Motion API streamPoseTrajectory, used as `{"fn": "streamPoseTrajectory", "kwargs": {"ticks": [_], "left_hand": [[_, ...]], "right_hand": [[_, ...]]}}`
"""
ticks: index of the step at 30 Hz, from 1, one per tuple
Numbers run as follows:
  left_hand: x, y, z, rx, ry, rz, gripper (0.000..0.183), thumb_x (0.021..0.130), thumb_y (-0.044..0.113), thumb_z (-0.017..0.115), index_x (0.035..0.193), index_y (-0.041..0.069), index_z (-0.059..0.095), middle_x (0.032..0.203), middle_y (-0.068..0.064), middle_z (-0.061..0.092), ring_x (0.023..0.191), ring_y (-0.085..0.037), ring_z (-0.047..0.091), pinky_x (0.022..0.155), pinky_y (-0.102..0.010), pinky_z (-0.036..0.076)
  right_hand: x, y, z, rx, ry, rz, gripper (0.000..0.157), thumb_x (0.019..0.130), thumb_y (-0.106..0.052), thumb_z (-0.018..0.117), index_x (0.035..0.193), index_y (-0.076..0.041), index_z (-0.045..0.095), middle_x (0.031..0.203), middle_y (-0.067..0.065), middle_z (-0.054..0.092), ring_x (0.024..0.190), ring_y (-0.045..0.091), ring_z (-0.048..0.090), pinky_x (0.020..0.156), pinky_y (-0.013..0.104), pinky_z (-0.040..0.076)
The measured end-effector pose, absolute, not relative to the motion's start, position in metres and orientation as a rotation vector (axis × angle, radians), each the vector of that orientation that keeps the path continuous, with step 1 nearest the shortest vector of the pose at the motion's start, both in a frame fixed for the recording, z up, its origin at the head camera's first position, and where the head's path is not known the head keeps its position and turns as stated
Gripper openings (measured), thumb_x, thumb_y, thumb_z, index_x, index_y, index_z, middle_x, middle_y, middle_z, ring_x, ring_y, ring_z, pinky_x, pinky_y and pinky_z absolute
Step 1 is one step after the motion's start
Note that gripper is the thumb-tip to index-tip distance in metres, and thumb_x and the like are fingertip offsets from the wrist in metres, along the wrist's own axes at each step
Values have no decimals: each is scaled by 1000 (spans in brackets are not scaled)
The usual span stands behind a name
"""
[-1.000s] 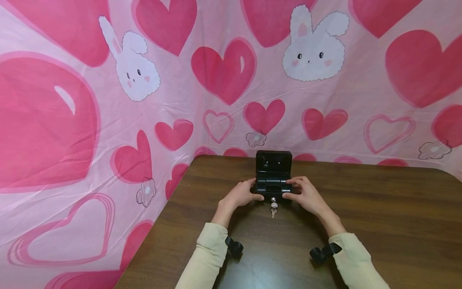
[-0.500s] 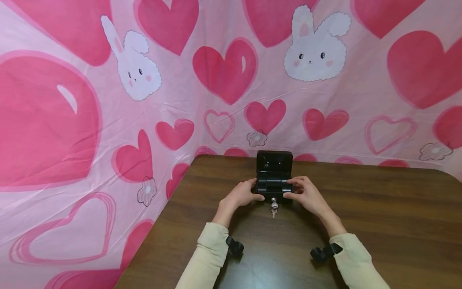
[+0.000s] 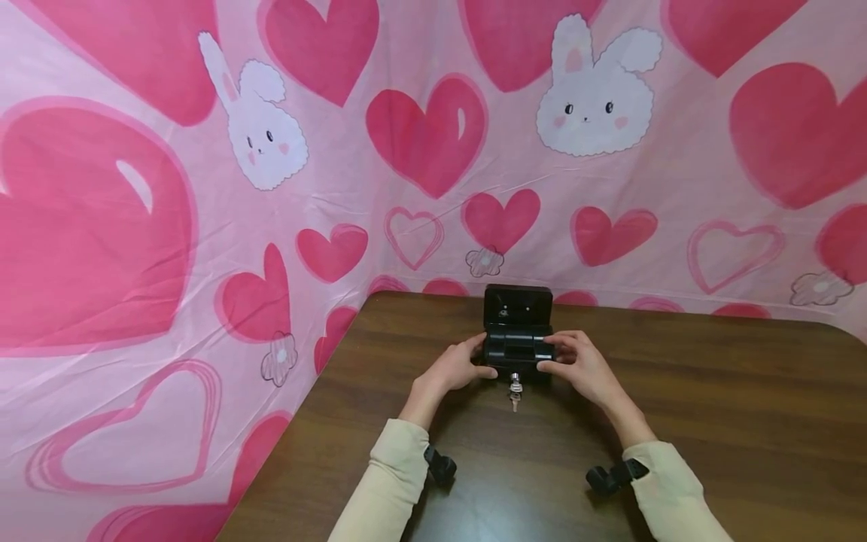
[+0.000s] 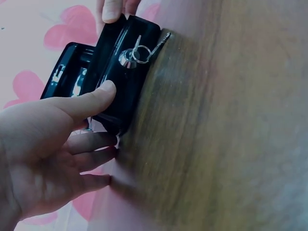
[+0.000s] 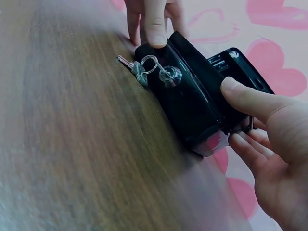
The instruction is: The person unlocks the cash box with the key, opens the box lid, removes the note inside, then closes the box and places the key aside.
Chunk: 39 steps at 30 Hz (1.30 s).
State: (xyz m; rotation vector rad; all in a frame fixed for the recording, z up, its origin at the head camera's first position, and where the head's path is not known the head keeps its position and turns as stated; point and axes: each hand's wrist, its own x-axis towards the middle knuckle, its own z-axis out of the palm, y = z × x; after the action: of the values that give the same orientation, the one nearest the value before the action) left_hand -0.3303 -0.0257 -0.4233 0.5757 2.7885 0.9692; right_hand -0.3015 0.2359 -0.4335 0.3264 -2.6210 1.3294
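Observation:
A small black cash box (image 3: 531, 375) stands on the table, its lid (image 3: 518, 305) raised at the back. Its black inner tray (image 3: 518, 340) sits raised at the box's opening. My left hand (image 3: 450, 365) grips the tray's left end, thumb in front along the rim and fingers round the side; the hold is partly hidden. At the other end, my right hand (image 3: 584, 369) pinches the tray, its thumb (image 5: 233, 89) on the front edge. A silver lock (image 5: 169, 76) on the front face carries a key, with another key (image 5: 134, 68) dangling from the ring.
The dark wood-grain table (image 3: 515, 467) spreads around the box. Behind it and to the left hangs a pink cloth (image 3: 406, 150) with hearts and rabbits. A black camera mount (image 3: 440, 465) is strapped at the left cuff, another mount (image 3: 615, 478) at the right.
The hands, box and tray keep nearly the same pose. The whole head view has shifted slightly right and down.

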Motion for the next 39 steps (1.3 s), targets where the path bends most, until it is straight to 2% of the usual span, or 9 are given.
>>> {"fn": "streamPoseTrajectory", "kwargs": {"ticks": [5, 14, 17, 19, 22, 24, 39], "left_hand": [[-328, -28, -422, 581, 2783, 950, 81, 87, 39, 76, 154, 17, 38, 143, -12, 57, 133, -22, 53, 112, -42, 41], [-328, -29, -422, 556, 2757, 999, 88, 86, 46, 75, 155, 10, 34, 147, -11, 54, 137, -22, 50, 115, -42, 38], [-327, -29, -424, 558, 2769, 998, 86, 86, 45, 74, 154, 9, 36, 146, -12, 55, 136, -23, 51, 114, -42, 39], [-327, -28, -426, 550, 2767, 1008, 84, 87, 45, 74, 154, 10, 36, 147, -12, 54, 137, -23, 51, 115, -42, 39], [-326, -28, -428, 542, 2764, 1016, 83, 88, 45, 73, 154, 11, 36, 147, -12, 53, 137, -24, 51, 114, -43, 39], [-327, -28, -429, 532, 2760, 1022, 83, 88, 46, 72, 155, 12, 36, 148, -12, 53, 137, -24, 51, 114, -44, 39], [-327, -28, -428, 521, 2754, 1044, 82, 88, 46, 72, 155, 14, 36, 147, -10, 54, 137, -23, 51, 114, -45, 39]], "right_hand": [[-301, 241, -433, 343, -2624, 1327, 53, 86, -29, 78, 128, -1, 62, 132, 19, 47, 106, 34, 62, 95, 49, 52], [-299, 252, -425, 363, -2628, 1327, 53, 87, -30, 77, 130, -2, 62, 135, 18, 47, 110, 35, 61, 96, 48, 52], [-298, 257, -423, 367, -2632, 1317, 54, 87, -32, 77, 130, -3, 62, 136, 17, 47, 111, 35, 61, 95, 40, 53], [-298, 261, -423, 368, -2634, 1308, 55, 87, -33, 77, 130, -4, 62, 136, 17, 47, 112, 35, 61, 92, 29, 54], [-296, 268, -423, 355, -2640, 1300, 56, 86, -35, 77, 130, -4, 62, 136, 16, 47, 112, 36, 62, 84, 11, 48], [-294, 274, -424, 347, -2644, 1297, 56, 86, -35, 78, 131, -4, 62, 136, 16, 48, 113, 37, 61, 81, 6, 44], [-285, 303, -423, 337, -2677, 1252, 55, 88, -34, 75, 133, -5, 61, 137, 17, 47, 113, 35, 60, 80, 5, 44]]}}
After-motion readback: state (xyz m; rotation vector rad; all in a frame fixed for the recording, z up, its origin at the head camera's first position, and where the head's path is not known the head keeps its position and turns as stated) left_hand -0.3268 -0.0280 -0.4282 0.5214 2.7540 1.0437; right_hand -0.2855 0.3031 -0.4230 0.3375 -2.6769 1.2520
